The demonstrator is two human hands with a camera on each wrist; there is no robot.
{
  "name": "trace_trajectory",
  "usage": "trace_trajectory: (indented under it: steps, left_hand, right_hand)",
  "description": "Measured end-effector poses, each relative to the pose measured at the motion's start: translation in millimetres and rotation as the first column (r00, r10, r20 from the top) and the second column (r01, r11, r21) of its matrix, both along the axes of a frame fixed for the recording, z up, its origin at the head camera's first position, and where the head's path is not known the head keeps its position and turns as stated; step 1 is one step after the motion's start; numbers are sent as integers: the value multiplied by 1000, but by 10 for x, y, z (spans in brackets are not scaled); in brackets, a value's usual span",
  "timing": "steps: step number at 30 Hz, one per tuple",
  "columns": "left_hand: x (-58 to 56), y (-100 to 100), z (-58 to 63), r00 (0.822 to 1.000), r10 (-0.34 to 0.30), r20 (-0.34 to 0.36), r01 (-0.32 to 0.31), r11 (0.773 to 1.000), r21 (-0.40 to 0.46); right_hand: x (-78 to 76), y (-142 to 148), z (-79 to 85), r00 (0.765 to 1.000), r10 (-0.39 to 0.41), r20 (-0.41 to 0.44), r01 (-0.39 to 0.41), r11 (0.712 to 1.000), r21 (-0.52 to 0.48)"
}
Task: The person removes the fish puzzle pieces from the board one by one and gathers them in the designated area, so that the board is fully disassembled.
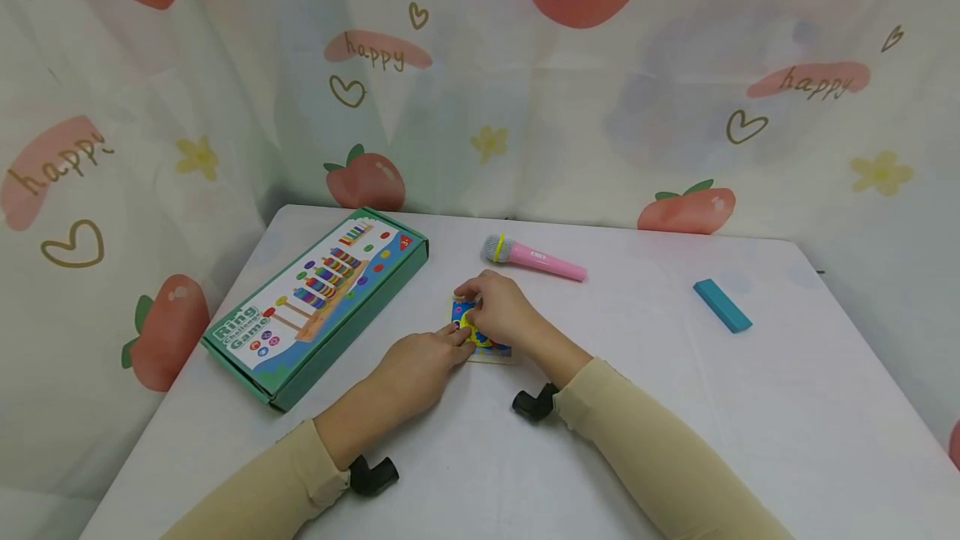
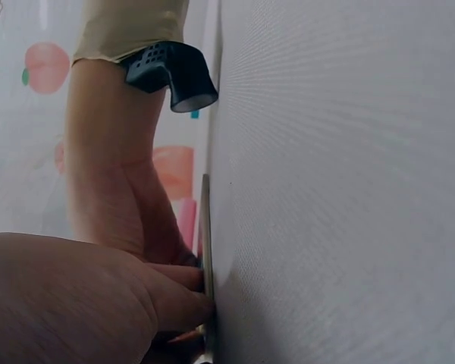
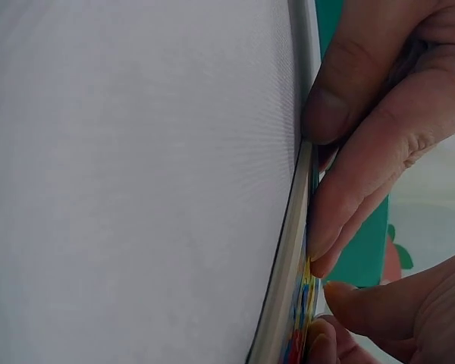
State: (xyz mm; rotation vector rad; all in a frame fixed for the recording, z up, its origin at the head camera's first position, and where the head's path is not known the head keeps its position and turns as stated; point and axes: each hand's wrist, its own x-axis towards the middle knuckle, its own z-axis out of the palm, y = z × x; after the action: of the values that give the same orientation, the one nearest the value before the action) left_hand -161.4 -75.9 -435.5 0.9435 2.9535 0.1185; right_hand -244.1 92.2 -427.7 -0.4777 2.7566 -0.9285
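A small flat wooden picture puzzle (image 1: 491, 355), printed in blue and yellow, lies on the white table in front of me. My left hand (image 1: 422, 367) holds its near left side, with fingers on the picture and the thumb at the edge. Over the top of the picture, the curled fingers of my right hand (image 1: 508, 311) pinch at a part of it; the hand hides most of that spot. Seen from the right wrist, the pale edge of the puzzle (image 3: 284, 280) lies along the tabletop, with both hands' fingertips at its face.
A green ring game box (image 1: 322, 298) lies to the left. Behind the hands is a pink toy microphone (image 1: 543, 261) with a silver head. A teal block (image 1: 722, 305) lies at the right. A patterned curtain (image 1: 480, 90) hangs behind the table (image 1: 637, 332).
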Motion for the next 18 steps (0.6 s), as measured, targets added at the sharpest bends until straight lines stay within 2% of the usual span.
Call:
trace_trajectory:
  steps: [10,18]
  left_hand:
    - [-1,3,-5,999,-17,-32,17,1000,-11]
    - [-15,-5,-23,998,-21,-58,22,999,24]
  right_hand:
    - [22,-6,6,1000,-15,-27,15,1000,6]
    - [29,-26,25,999,-30,-42,30,1000,8]
